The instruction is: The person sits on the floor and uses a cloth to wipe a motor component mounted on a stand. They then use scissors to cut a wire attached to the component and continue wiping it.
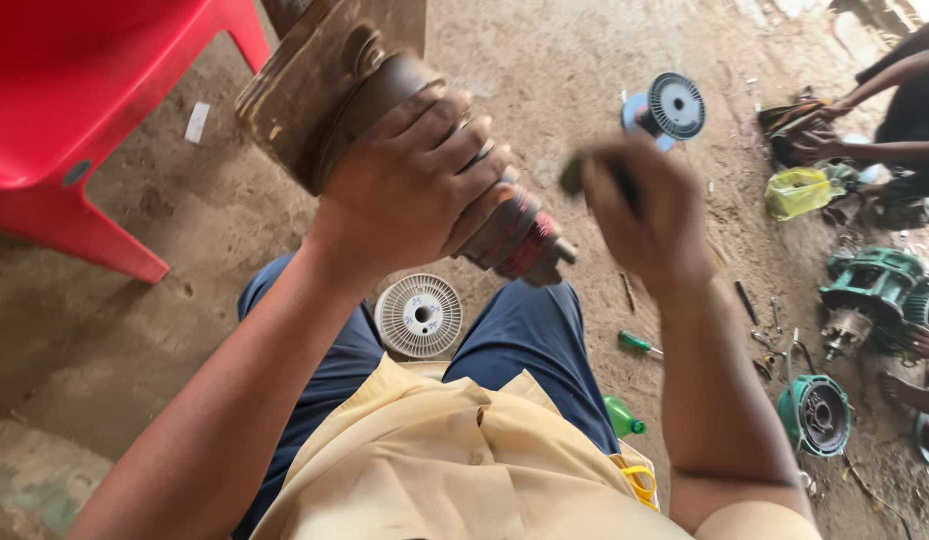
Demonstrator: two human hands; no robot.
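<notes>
My left hand (410, 180) grips a rusty brown motor rotor (335, 75) around its middle and holds it up at an angle. The rotor's dark, reddish wound end and shaft tip (530, 245) point down to the right. My right hand (645, 215) is raised just right of that end, fingers curled around a small dark green-tipped object (577, 172) that is blurred. The two hands are close but apart. I sit with blue trousers and a pale yellow shirt below.
A red plastic chair (75, 120) stands at left. An empty white wire spool (419, 316) lies between my legs, and a second spool (670, 106) lies farther off. Green screwdriver (637, 343), green motor housings (870, 290), end cover (818, 413) and another person's arms (885, 90) are at right.
</notes>
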